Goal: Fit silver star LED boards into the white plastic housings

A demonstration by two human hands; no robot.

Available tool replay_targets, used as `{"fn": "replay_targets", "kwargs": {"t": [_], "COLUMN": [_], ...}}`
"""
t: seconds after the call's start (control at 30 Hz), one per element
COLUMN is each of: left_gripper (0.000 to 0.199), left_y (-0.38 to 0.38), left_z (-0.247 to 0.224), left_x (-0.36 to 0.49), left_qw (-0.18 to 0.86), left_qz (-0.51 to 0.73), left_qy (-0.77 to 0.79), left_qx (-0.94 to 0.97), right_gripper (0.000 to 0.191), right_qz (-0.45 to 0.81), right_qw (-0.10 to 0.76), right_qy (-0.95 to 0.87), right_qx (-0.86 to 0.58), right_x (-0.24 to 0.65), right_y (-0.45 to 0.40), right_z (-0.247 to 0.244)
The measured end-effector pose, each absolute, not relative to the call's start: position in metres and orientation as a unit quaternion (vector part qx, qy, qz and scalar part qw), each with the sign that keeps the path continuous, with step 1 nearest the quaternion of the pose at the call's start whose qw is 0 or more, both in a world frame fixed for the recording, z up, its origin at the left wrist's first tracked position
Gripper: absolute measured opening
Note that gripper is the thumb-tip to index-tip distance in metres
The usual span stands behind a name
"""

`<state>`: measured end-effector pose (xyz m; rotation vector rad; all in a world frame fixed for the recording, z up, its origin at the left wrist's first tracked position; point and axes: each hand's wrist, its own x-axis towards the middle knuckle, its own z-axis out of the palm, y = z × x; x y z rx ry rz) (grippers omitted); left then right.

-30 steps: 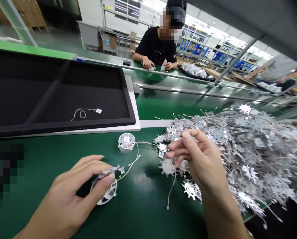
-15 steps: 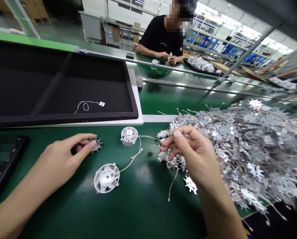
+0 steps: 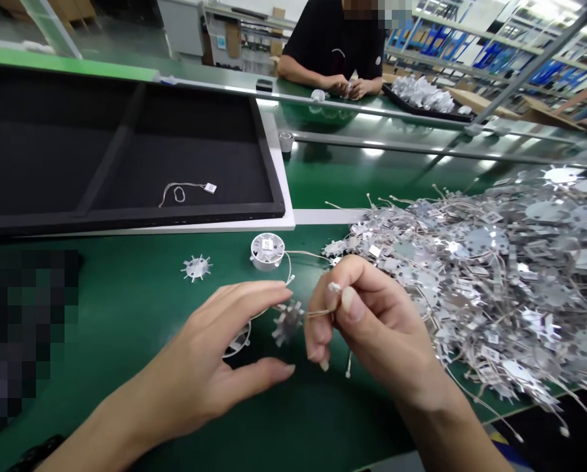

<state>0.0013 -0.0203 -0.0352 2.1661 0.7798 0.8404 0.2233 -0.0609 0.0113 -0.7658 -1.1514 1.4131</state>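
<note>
Star-shaped metal board point(image 3: 287, 322), between our hands at the end of a thin wire point(image 3: 320, 312) pinched by our right hand point(image 3: 375, 328); left hand point(image 3: 200, 367) open, gripping nothing. Risk: a tug snags the wire in the tangled board heap point(image 3: 490, 282) at three o'clock.

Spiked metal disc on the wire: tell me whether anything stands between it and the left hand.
Nothing visible does. The spiked metal disc sits in the opening between the thumb and fingers of the left hand, and its wire runs to the right hand. A white round housing lies beneath the left hand, not between them.
</note>
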Motion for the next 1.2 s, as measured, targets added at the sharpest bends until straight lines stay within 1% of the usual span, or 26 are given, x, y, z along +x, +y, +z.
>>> {"fn": "replay_targets", "kwargs": {"t": [0.07, 0.13, 0.2, 0.33, 0.4, 0.5, 0.6, 0.63, 0.7, 0.8, 0.87, 0.97, 1.03, 1.07, 1.13, 1.2], "left_gripper": [0.038, 0.032, 0.036, 0.054, 0.059, 0.056, 0.050, 0.049, 0.042, 0.028, 0.024, 0.031, 0.036, 0.038, 0.042, 0.045], "left_y": [-0.021, -0.021, -0.021, -0.023, -0.023, -0.020, -0.014, -0.012, -0.008, -0.004, -0.003, -0.003, -0.006, -0.008, -0.014, -0.019], "left_z": [-0.034, -0.029, -0.022, -0.012, -0.010, -0.009, -0.009, -0.010, -0.011, -0.012, -0.012, -0.009, -0.006, -0.005, -0.004, -0.006], "left_x": [0.003, 0.002, 0.000, -0.005, -0.007, -0.010, -0.011, -0.010, -0.009, -0.006, -0.005, -0.005, -0.007, -0.007, -0.008, -0.009], "left_qw": [0.366, 0.394, 0.435, 0.558, 0.613, 0.686, 0.748, 0.760, 0.771, 0.759, 0.733, 0.666, 0.598, 0.562, 0.500, 0.462], "left_qz": [0.339, 0.353, 0.353, 0.333, 0.326, 0.305, 0.290, 0.294, 0.308, 0.334, 0.369, 0.434, 0.466, 0.477, 0.491, 0.495], "left_qy": [0.305, 0.323, 0.348, 0.386, 0.387, 0.338, 0.276, 0.266, 0.261, 0.281, 0.297, 0.306, 0.316, 0.320, 0.321, 0.306], "left_qx": [0.811, 0.785, 0.752, 0.655, 0.606, 0.567, 0.529, 0.515, 0.492, 0.483, 0.488, 0.524, 0.570, 0.595, 0.637, 0.669], "right_gripper": [0.022, 0.022, 0.023, 0.020, 0.022, 0.034, 0.043, 0.042, 0.035, 0.024, 0.023, 0.033, 0.041, 0.042, 0.035, 0.025], "right_qz": [0.617, 0.621, 0.625, 0.648, 0.654, 0.669, 0.700, 0.711, 0.724, 0.688, 0.658, 0.643, 0.632, 0.624, 0.604, 0.593], "right_qw": [0.550, 0.554, 0.555, 0.551, 0.547, 0.527, 0.484, 0.467, 0.438, 0.439, 0.442, 0.424, 0.421, 0.426, 0.444, 0.457], "right_qy": [-0.472, -0.460, -0.452, -0.444, -0.441, -0.429, -0.433, -0.437, -0.451, -0.515, -0.549, -0.566, -0.568, -0.562, -0.531, -0.503], "right_qx": [-0.308, -0.309, -0.311, -0.282, -0.280, -0.301, -0.296, -0.293, -0.284, -0.263, -0.266, -0.294, -0.317, -0.338, -0.395, -0.431], "right_x": [0.221, 0.221, 0.222, 0.222, 0.220, 0.220, 0.220, 0.220, 0.219, 0.218, 0.218, 0.221, 0.221, 0.220, 0.216, 0.212], "right_y": [-0.062, -0.062, -0.062, -0.064, -0.066, -0.067, -0.068, -0.069, -0.070, -0.072, -0.071, -0.068, -0.064, -0.062, -0.058, -0.056], "right_z": [0.011, 0.011, 0.011, 0.015, 0.017, 0.020, 0.020, 0.020, 0.020, 0.017, 0.015, 0.010, 0.006, 0.005, 0.003, 0.002]}}
